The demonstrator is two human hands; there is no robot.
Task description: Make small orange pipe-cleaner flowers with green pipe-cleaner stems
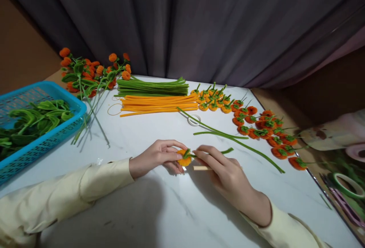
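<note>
- Evidently, the left hand (159, 156) is pinching a yellow flower head (185, 161) between thumb and fingers, just below the centre of the frame.
- Beside it, the right hand (226, 170) is gripping a green stem (227, 151) with its fingertips drawn together.
- The flower head is looking fuzzy, so it is probably weighing little and squashing easily; its rim is offering a light hold, while the stem is likely bending and keeping its shape.
- The right fingers are covering the stem's middle, so whether both visible green ends are belonging to one piece is uncertain.
- A pale stick (201, 168) is showing under the right hand; whether it is being held or lying loose, I cannot tell.
- Farther out, loose green stems (258, 150) are lying right of centre.
- The left edge is cutting off a blue basket (67, 122); lower right, a tape roll (339, 187) is sitting in dimness.
</note>
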